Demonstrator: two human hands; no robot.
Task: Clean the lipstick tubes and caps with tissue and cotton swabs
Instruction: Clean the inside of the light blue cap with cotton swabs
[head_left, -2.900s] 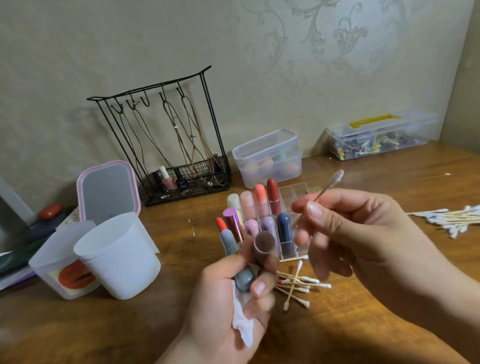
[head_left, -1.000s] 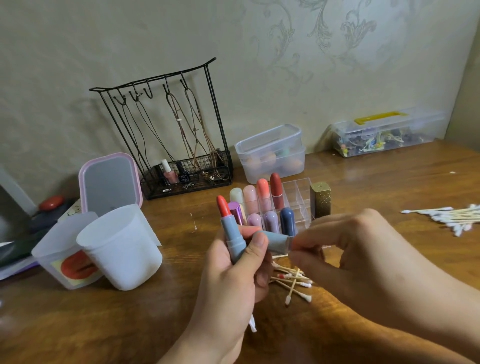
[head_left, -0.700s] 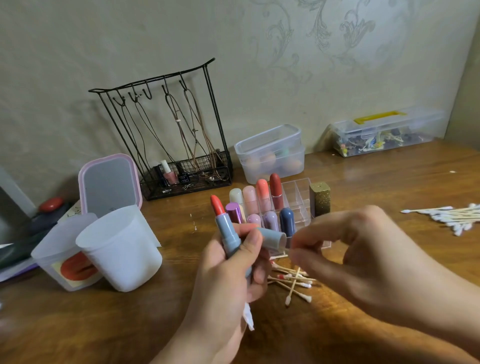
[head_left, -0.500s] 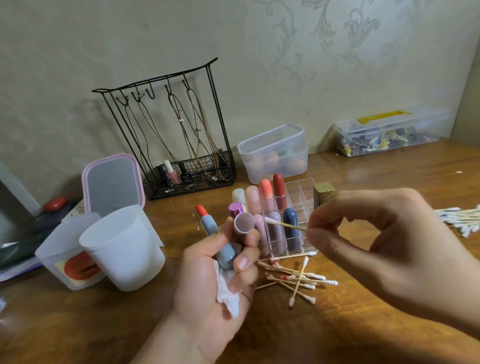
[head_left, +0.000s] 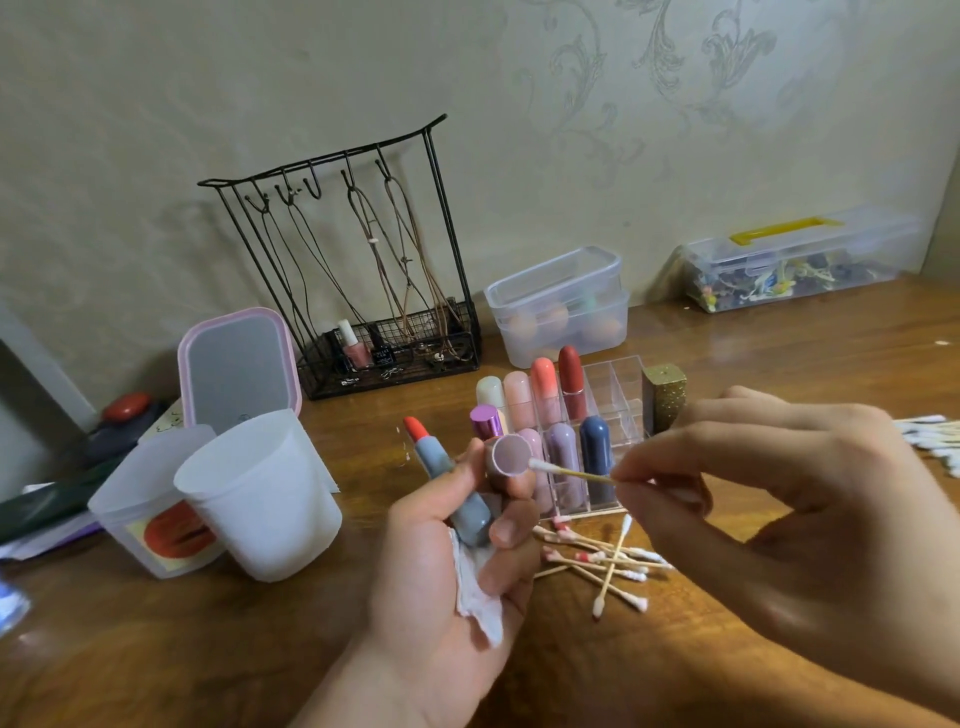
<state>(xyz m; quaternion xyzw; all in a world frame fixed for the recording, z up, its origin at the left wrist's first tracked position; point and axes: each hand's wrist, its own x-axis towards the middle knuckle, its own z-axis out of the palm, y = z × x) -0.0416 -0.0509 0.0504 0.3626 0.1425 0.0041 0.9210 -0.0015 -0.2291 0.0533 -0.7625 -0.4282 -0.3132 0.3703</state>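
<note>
Item: my left hand (head_left: 447, 561), curled round an open grey-blue lipstick tube (head_left: 453, 480), its cap (head_left: 509, 456) and a tissue (head_left: 475, 597), above the counter (head_left: 208, 649). My right hand (head_left: 769, 509) pinches a cotton swab (head_left: 571, 472), tip touching the cap's rim.

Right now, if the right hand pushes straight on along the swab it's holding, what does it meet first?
The open mouth of the cap held in the left hand. The cotton swab pinched by the right hand already points at its rim; whether they touch is unclear.
</note>
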